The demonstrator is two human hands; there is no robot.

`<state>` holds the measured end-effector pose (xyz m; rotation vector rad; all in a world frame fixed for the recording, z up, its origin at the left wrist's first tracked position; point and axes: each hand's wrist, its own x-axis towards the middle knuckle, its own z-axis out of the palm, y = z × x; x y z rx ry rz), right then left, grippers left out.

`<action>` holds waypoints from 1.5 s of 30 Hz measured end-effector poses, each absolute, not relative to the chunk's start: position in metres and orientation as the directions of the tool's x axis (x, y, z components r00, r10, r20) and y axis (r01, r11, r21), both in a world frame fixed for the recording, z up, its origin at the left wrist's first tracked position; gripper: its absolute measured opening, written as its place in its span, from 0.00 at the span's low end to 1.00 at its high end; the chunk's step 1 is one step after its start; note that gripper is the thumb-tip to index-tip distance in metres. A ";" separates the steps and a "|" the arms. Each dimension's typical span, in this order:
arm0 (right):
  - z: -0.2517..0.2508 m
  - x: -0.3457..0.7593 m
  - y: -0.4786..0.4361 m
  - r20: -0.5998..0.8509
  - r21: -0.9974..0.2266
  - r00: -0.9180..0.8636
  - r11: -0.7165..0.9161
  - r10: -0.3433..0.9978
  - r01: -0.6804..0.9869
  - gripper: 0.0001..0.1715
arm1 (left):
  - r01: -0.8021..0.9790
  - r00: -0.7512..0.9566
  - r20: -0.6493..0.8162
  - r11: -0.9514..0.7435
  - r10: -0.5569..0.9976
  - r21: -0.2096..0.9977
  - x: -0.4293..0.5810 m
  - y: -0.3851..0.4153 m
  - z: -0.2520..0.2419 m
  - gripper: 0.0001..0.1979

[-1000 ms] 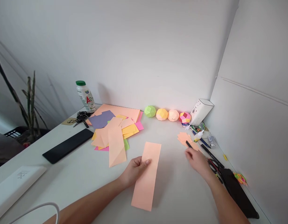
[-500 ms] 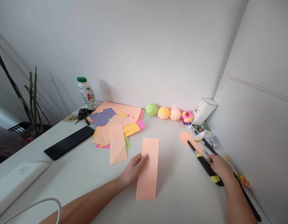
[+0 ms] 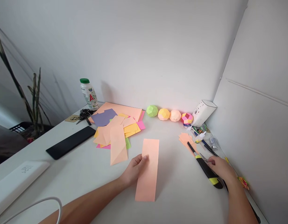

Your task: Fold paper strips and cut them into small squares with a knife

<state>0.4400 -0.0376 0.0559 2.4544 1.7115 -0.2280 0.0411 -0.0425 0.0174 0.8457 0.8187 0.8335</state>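
Observation:
A strip of peach paper (image 3: 148,177) is pinched by its left edge between the thumb and fingers of my left hand (image 3: 134,169), above the desk. On the right, my right hand (image 3: 219,166) is closed around a pair of scissors (image 3: 204,157); just the thin metal blades show, and the handles are mostly hidden in the fingers. Right beside that hand lies a black and yellow utility knife (image 3: 205,168). Small peach paper pieces (image 3: 187,138) lie under the knife's tip and beyond it.
Coloured paper sheets (image 3: 115,124) are heaped at the back left. Several faceted paper balls (image 3: 163,114) line the wall. A glue bottle (image 3: 200,137), pens and a white box (image 3: 204,112) crowd the right side. A black slab (image 3: 70,143), white power bank (image 3: 20,180) and bottle (image 3: 89,95) stand left.
My right hand has lifted slightly with the scissors, whose blades have swung to point more leftward across the knife. My left hand keeps its hold on the paper strip. The view has shifted a little.

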 end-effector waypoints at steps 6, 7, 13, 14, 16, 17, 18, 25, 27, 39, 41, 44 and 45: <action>0.052 0.439 -0.036 -0.220 0.039 0.387 -0.388 0.895 0.921 0.04 | -0.251 0.410 -0.291 0.413 0.864 0.875 0.041 -0.042 0.017 0.22; 0.052 0.439 -0.035 -0.224 0.038 0.391 -0.393 0.893 0.919 0.03 | -0.254 0.407 -0.291 0.413 0.866 0.875 0.041 -0.042 0.017 0.22; 0.056 0.439 -0.029 -0.253 0.025 0.446 -0.455 0.859 0.890 0.07 | -0.266 0.424 -0.283 0.417 0.860 0.869 0.041 -0.042 0.017 0.23; 0.057 0.439 -0.029 -0.254 0.022 0.454 -0.464 0.854 0.886 0.08 | -0.265 0.420 -0.284 0.416 0.862 0.870 0.041 -0.042 0.017 0.23; 0.057 0.437 -0.027 -0.250 0.018 0.471 -0.482 0.846 0.876 0.11 | -0.264 0.411 -0.290 0.417 0.865 0.870 0.041 -0.042 0.018 0.23; 0.057 0.435 -0.027 -0.247 0.015 0.481 -0.493 0.841 0.870 0.13 | -0.265 0.409 -0.290 0.416 0.865 0.870 0.041 -0.042 0.018 0.23; 0.056 0.434 -0.026 -0.241 0.011 0.494 -0.506 0.836 0.862 0.14 | -0.270 0.409 -0.287 0.416 0.866 0.869 0.041 -0.042 0.018 0.22; 0.062 0.435 -0.029 -0.145 -0.098 0.568 -0.583 0.810 0.807 0.12 | -0.297 0.407 -0.266 0.402 0.874 0.866 0.040 -0.042 0.017 0.23; 0.067 0.435 -0.032 -0.109 -0.178 0.558 -0.568 0.823 0.804 0.11 | -0.302 0.394 -0.271 0.402 0.878 0.865 0.041 -0.041 0.016 0.23; 0.044 0.280 -0.045 -0.045 -0.971 -0.028 -0.050 0.999 -0.232 0.16 | -0.318 0.381 -0.267 0.397 0.885 0.861 0.046 -0.051 0.020 0.23; 0.031 0.255 -0.041 -0.058 -0.959 -0.058 -0.072 0.997 -0.273 0.20 | -0.306 0.379 -0.261 0.387 0.888 0.870 0.047 -0.054 0.019 0.23; 0.015 0.232 -0.034 -0.087 -0.946 -0.119 -0.119 0.989 -0.300 0.23 | -0.273 0.343 -0.226 0.327 0.912 0.905 0.047 -0.056 0.016 0.23; 0.012 0.226 -0.032 -0.094 -0.944 -0.141 -0.133 0.985 -0.301 0.25 | -0.264 0.321 -0.209 0.299 0.924 0.917 0.047 -0.056 0.015 0.22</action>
